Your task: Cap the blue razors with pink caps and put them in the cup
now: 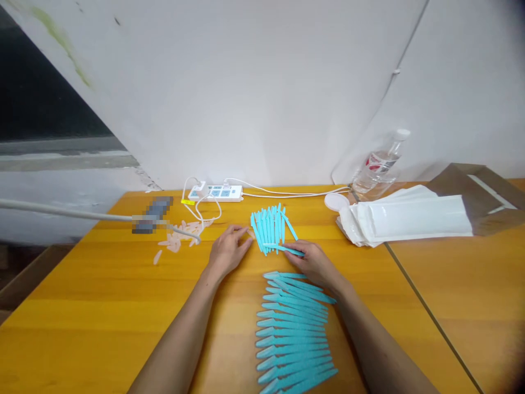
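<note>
Both hands work apart: left hand (pixel 227 253) pinches a small pale piece (pixel 250 233); right hand (pixel 314 262) is clamped on one blue stick (pixel 284 249). Beneath both lies the wooden table (pixel 102 295). Row of blue sticks (pixel 293 331): between the forearms, nearer the body. White packets (pixel 418 218): right of the right hand. Bottle (pixel 379 167): beyond the right hand. Blue pile (pixel 268 224): between and just beyond the hands. Loose pale pieces (pixel 176 239): left of the left hand.

The slim sticks (pixel 295 332) were turquoise, the table (pixel 102 295) orange-yellow with wood grain, the wall (pixel 262 98) greyish white, and the bottle's label (pixel 380 163) red and white.
</note>
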{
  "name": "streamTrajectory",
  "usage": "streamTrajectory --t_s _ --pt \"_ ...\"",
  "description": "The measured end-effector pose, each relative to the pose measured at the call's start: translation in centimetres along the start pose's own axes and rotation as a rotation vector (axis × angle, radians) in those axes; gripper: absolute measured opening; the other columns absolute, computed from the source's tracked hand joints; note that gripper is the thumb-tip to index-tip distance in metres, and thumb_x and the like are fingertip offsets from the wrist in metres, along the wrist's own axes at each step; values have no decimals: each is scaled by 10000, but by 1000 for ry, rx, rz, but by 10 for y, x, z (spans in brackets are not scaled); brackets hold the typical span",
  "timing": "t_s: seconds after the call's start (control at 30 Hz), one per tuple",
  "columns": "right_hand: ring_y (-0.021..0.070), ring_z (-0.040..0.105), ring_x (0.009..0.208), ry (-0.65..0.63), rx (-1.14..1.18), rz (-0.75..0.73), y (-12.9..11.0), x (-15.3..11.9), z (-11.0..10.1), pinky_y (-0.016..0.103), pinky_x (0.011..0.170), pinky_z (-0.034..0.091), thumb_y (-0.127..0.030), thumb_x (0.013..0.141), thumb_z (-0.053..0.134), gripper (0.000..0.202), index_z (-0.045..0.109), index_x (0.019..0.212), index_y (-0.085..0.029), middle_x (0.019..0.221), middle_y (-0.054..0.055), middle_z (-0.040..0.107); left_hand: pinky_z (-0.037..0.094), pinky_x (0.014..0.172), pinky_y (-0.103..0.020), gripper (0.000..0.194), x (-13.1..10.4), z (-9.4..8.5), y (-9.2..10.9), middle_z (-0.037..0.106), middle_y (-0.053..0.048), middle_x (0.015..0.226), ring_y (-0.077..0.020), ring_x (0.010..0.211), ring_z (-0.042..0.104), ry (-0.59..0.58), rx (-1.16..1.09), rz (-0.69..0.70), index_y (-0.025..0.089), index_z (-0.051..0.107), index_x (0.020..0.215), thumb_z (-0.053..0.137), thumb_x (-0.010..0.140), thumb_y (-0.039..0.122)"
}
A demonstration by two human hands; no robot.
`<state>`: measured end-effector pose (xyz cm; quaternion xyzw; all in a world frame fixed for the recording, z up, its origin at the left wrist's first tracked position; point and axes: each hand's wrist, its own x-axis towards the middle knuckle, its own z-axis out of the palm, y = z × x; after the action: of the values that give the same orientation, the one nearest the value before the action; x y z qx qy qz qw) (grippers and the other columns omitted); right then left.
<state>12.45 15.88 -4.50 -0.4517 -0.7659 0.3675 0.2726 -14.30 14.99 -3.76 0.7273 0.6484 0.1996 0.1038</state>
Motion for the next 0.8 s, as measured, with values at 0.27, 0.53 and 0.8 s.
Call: streamTrajectory --t_s 0.27,0.53,0.8 --pt "170 659 851 -15 -6 -10 2 0 -3 241 751 466 -291 948 536 277 748 1122 -251 1010 33 750 463 818 -313 296 4 4 -3 687 -87 995 -223 925 629 -11 20 127 205 714 967 449 975 336" --pt "181 654 858 -38 -69 -120 0 -1 -1 268 806 477 -296 948 550 283 740 1141 -213 979 73 742 483 723 -243 376 -34 0 12 727 -38 903 -171 807 639 -156 -667 -146 158 711 979 550 914 492" --pt "172 638 811 -74 -85 -144 -1 -2 -2 261 766 470 -297 953 547 284 738 1152 -230 931 62 736 482 718 -238 376 -38 0 12 729 -36 876 -172 799 639 -137 -717 -204 147 725 953 594 884 493"
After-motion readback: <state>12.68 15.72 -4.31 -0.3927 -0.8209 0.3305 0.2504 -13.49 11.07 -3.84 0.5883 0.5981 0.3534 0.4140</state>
